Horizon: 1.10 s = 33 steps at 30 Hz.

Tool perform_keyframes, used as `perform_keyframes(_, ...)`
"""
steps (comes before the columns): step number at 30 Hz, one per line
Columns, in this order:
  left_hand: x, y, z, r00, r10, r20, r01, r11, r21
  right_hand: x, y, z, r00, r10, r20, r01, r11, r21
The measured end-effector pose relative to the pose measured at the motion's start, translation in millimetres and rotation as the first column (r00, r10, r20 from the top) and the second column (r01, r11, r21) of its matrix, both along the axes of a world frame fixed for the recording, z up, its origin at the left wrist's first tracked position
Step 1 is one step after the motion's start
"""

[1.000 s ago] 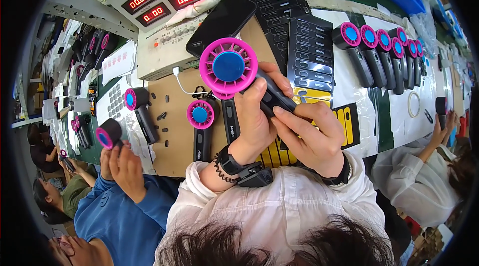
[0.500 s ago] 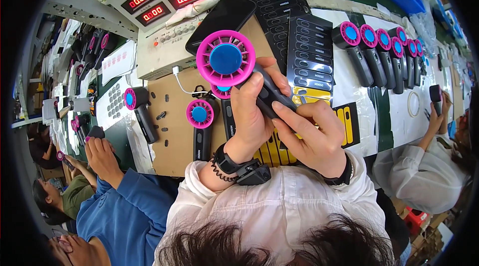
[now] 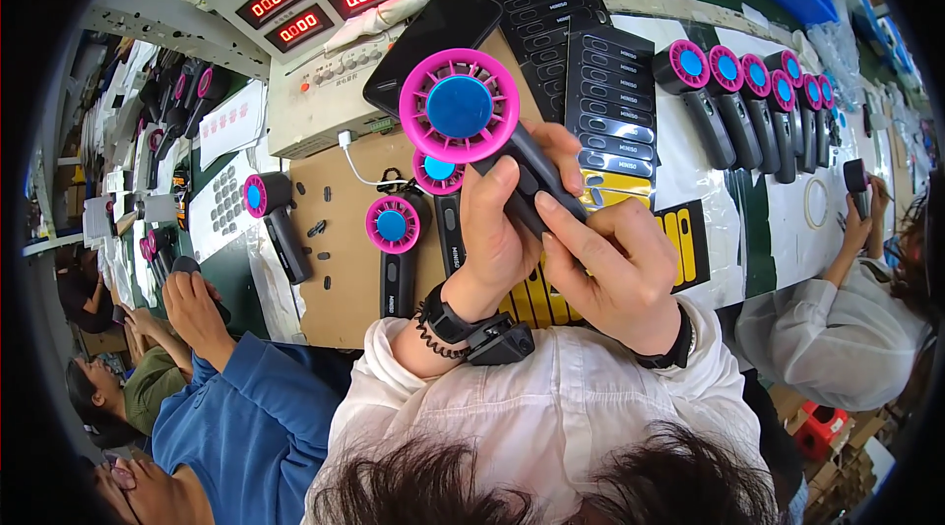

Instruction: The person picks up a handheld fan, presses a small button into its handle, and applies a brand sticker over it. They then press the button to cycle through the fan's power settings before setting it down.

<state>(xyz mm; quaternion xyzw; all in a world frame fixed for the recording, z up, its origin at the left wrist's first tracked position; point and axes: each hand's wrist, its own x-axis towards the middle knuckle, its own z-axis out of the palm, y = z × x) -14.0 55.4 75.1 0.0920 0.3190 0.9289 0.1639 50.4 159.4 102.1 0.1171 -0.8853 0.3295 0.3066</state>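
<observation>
A handheld fan (image 3: pixel 460 107) with a pink ring, blue centre and dark grey handle is raised over the bench, tilted with its head to the upper left. My left hand (image 3: pixel 497 245) is wrapped round the handle just below the head, thumb in front and fingers behind. Against the lower handle, my right hand (image 3: pixel 625 274) presses an index fingertip, with its other fingers curled in; the handle's end is hidden behind it. Below the raised fan lie two similar fans: one in full view (image 3: pixel 394 240), the other (image 3: pixel 448 200) partly covered by my left hand.
A meter box (image 3: pixel 335 82) with red displays stands behind, with a black phone (image 3: pixel 433 48) beside it. Black sticker sheets (image 3: pixel 610 102) and yellow-black sheets (image 3: pixel 679 245) lie to the right. Several fans (image 3: pixel 728 112) stand farther right. A person in a blue sleeve (image 3: pixel 266 397) works at left, another (image 3: pixel 837 338) at right.
The raised fan's head has shifted slightly right and up, with its face turned a little. Both hands keep their places on the handle.
</observation>
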Motion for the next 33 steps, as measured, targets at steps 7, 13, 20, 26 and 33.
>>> perform_keyframes(7, 1, 2, -4, 0.994, -0.043, -0.103, 0.047, 0.998, 0.039, 1, 2, 3, 1.0, -0.013, 0.005, 0.013, 1.0, -0.014)
perform_keyframes(13, 4, 4, -4, 0.999, -0.03, -0.027, 0.031, 0.999, 0.028, -4, 2, 2, 0.999, -0.027, 0.018, 0.028, 0.999, -0.043)
perform_keyframes(20, 5, 0, -3, 0.995, -0.065, -0.072, 0.065, 0.998, 0.004, -4, 3, 2, 0.999, 0.001, 0.038, 0.003, 0.996, -0.089)
perform_keyframes(26, 4, -4, -1, 0.99, -0.09, -0.112, 0.078, 0.992, -0.101, -4, 5, 7, 0.99, 0.076, 0.121, -0.051, 0.979, -0.198)
perform_keyframes(33, 3, -5, -5, 0.978, -0.12, -0.17, 0.104, 0.99, -0.098, -3, 7, 11, 0.968, 0.128, 0.215, -0.063, 0.956, -0.285)
